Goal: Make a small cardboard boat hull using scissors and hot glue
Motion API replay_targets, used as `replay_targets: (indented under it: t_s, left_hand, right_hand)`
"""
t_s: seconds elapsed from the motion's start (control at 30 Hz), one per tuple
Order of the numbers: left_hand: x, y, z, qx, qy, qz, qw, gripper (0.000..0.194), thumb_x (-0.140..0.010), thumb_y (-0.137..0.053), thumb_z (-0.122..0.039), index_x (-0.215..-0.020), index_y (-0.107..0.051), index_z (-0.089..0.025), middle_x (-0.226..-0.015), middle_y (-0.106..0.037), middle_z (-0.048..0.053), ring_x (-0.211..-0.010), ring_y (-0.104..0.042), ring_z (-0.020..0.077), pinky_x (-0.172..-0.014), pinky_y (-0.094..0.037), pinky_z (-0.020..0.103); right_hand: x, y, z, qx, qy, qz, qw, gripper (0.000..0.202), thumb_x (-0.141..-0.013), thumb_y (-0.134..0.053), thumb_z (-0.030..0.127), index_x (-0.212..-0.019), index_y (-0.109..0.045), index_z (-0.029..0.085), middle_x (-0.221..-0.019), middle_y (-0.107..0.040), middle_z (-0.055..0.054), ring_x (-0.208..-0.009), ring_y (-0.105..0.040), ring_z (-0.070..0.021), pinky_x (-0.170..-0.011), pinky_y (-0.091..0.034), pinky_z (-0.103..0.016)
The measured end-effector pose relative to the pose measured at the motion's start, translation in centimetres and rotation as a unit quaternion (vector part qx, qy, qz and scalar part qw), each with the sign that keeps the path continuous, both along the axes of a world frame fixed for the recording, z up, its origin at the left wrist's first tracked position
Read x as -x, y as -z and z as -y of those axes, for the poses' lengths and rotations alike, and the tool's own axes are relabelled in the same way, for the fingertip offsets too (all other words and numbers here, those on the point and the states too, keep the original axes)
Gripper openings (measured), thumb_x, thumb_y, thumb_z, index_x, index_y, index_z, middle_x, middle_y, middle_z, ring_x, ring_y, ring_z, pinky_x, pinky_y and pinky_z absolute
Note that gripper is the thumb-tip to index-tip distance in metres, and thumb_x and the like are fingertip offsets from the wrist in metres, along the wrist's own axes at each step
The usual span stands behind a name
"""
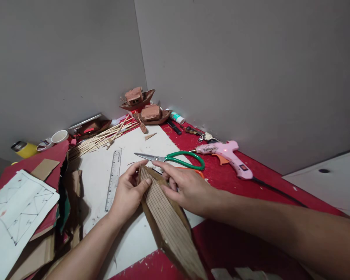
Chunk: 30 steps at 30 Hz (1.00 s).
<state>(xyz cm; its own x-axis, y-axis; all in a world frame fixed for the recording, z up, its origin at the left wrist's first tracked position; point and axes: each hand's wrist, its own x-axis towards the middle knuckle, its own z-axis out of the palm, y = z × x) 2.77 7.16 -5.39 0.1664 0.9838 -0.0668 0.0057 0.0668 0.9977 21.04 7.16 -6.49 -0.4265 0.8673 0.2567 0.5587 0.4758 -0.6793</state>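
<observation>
A long, boat-shaped cardboard piece (172, 229) with a ribbed inner surface points away from me, its narrow tip between my hands. My left hand (130, 190) grips the tip's left side, thumb on the ribbed face and fingers behind. At the right edge of the tip is my right hand (186, 184), its index finger stretched to the end and the other fingers curled; what they may hold is hidden. Just beyond the hands lie green-handled scissors (185, 157), blades toward the left. A clear ruler (113, 181) rests left of my left hand on white paper (97, 194).
A pink glue gun (230, 155) lies at the right, its cord running toward me. Wooden sticks (105, 138) and small model boats (151, 113) stand at the back. Stacked cardboard (72, 194) and a drawn sheet (23, 206) lie left, near a white cup (60, 136) and yellow bottle (27, 149).
</observation>
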Motion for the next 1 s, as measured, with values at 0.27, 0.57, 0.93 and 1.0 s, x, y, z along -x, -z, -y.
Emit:
replay_targets:
  t_s: [0.27, 0.57, 0.93, 1.0]
  left_hand:
    - [1.1, 0.7, -0.7, 0.045, 0.096, -0.027, 0.994, 0.016, -0.081, -0.069, -0.025, -0.093, -0.067, -0.015, -0.086, -0.069, 0.003, -0.075, -0.060, 0.0143, -0.072, -0.047, 0.027]
    - [1.6, 0.0, -1.2, -0.006, 0.059, -0.076, 0.995, 0.011, -0.081, -0.067, -0.025, -0.087, -0.065, -0.016, -0.083, -0.067, 0.002, -0.074, -0.058, 0.0143, -0.070, -0.046, 0.027]
    - [2.9, 0.5, -2.4, 0.022, 0.060, -0.077, 0.995, 0.011, -0.078, -0.070, -0.025, -0.084, -0.066, -0.017, -0.081, -0.067, 0.000, -0.071, -0.057, 0.0136, -0.069, -0.046, 0.027]
    - [2.9, 0.4, -2.4, 0.024, 0.057, -0.075, 0.995, 0.011, -0.078, -0.070, -0.025, -0.083, -0.066, -0.017, -0.081, -0.068, 0.000, -0.071, -0.058, 0.0139, -0.069, -0.046, 0.027]
  right_hand:
    - [0.5, 1.5, -0.3, 0.058, 0.001, -0.105, 0.993, 0.056, -0.079, -0.050, 0.009, -0.133, -0.049, 0.019, -0.073, -0.056, 0.002, -0.049, -0.046, -0.0083, -0.044, -0.036, -0.020]
    - [-0.4, 0.4, -0.2, -0.096, -0.077, -0.025, 0.992, 0.036, -0.083, -0.053, 0.016, -0.118, -0.059, 0.011, -0.098, -0.065, -0.013, -0.083, -0.061, -0.0205, -0.073, -0.052, -0.035]
    - [-1.5, -2.1, 0.8, -0.050, -0.365, 0.035, 0.929, 0.034, -0.072, -0.049, -0.004, -0.092, -0.065, 0.017, -0.091, -0.067, -0.005, -0.090, -0.056, -0.0185, -0.095, -0.040, -0.039]
    - [-1.6, -2.4, 0.8, -0.040, -0.368, 0.058, 0.927, 0.031, -0.074, -0.048, -0.003, -0.088, -0.066, 0.017, -0.088, -0.068, -0.004, -0.086, -0.056, -0.0185, -0.096, -0.040, -0.040]
